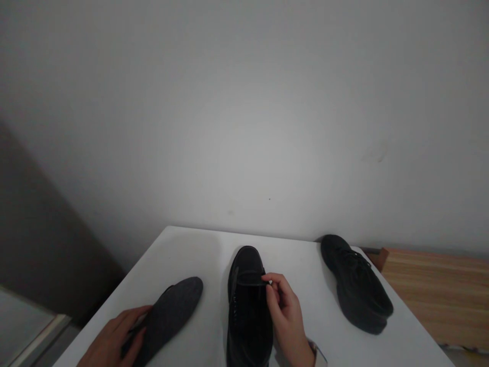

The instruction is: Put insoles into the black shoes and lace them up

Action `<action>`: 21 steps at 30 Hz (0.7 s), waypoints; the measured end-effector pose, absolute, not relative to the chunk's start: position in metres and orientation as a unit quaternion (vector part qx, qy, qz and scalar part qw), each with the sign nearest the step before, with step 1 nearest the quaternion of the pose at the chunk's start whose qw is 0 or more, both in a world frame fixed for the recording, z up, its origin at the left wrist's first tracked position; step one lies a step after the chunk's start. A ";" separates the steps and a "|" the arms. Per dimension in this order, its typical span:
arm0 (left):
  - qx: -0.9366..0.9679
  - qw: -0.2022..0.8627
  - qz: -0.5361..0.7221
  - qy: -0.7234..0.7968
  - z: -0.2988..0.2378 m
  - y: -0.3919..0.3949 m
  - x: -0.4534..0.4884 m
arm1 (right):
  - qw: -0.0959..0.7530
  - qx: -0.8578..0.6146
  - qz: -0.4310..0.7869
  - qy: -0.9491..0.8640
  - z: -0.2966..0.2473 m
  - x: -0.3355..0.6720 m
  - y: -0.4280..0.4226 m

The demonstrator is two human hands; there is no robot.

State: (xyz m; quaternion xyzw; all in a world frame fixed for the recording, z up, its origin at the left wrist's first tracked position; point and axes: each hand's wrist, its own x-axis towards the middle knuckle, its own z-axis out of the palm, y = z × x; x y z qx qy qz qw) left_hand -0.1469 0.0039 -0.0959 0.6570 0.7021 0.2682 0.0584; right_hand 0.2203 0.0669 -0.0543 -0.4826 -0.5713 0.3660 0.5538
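Note:
In the head view, a black shoe [250, 326] stands upright in the middle of a white table [198, 336], its toe pointing away from me and its opening facing up. My right hand [284, 311] pinches the edge of the shoe's tongue [250, 279] between thumb and fingertips, on the right side. At lower left, my left hand [118, 336] is closed around the near end of a dark grey insole [173, 311]. The insole's rounded far end slants up to the right, over or on the table; contact cannot be made out.
A second black lace-up shoe [359, 285] sits near the table's right edge. Behind the table rises a pale wall [244, 127]. A wood-grain surface [435, 295] lies beyond the right edge, and a light-coloured ledge [30, 336] shows at lower left.

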 end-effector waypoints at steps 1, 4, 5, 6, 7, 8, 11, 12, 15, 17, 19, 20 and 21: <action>0.659 0.052 0.266 0.702 -0.094 0.004 -0.146 | 0.553 -0.483 0.367 -0.571 -0.054 0.220 0.067; 0.662 0.044 0.263 0.700 -0.090 0.005 -0.142 | 0.551 -0.483 0.370 -0.571 -0.055 0.220 0.067; 0.664 0.044 0.263 0.699 -0.089 0.005 -0.141 | 0.550 -0.483 0.371 -0.571 -0.055 0.221 0.067; 0.664 0.043 0.264 0.698 -0.087 0.005 -0.140 | 0.550 -0.483 0.371 -0.571 -0.055 0.221 0.067; 0.663 0.042 0.266 0.698 -0.086 0.005 -0.139 | 0.549 -0.483 0.371 -0.572 -0.055 0.221 0.067; 0.663 0.040 0.270 0.697 -0.084 0.005 -0.138 | 0.549 -0.483 0.371 -0.572 -0.055 0.221 0.067; 0.669 0.037 0.278 0.689 -0.079 0.003 -0.136 | 0.548 -0.486 0.370 -0.571 -0.055 0.222 0.066; 0.670 0.036 0.279 0.687 -0.078 0.003 -0.135 | 0.547 -0.486 0.370 -0.572 -0.055 0.222 0.066; 0.659 0.049 0.276 0.698 -0.077 0.002 -0.133 | 0.546 -0.487 0.370 -0.572 -0.055 0.222 0.066; 0.637 0.067 0.279 0.716 -0.079 0.004 -0.133 | 0.546 -0.487 0.371 -0.572 -0.055 0.222 0.067; 0.610 0.087 0.287 0.733 -0.082 0.006 -0.132 | 0.547 -0.485 0.373 -0.571 -0.056 0.222 0.067; 0.598 0.101 0.291 0.740 -0.083 0.007 -0.132 | 0.547 -0.484 0.374 -0.571 -0.056 0.221 0.068; 0.587 0.115 0.294 0.745 -0.082 0.008 -0.131 | 0.547 -0.483 0.375 -0.571 -0.057 0.221 0.068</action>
